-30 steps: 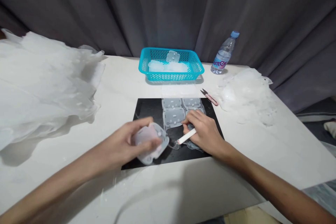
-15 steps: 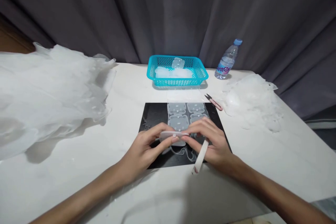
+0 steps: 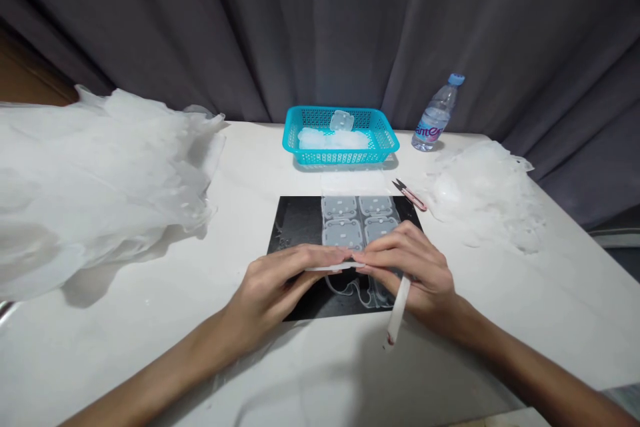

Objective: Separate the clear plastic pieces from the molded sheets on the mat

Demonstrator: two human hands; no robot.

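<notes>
As I watch through the head view, the left hand [image 3: 270, 283] has its fingers nearly closed on a thin translucent piece [image 3: 330, 267], held edge-on above the black mat [image 3: 300, 223]. Fingertips of the right hand [image 3: 425, 270] close on its other end, a white stick [image 3: 399, 313] tucked in that hand. I judge that uneven pulling could tear the piece, and a loose grip could let the stick slip.
</notes>
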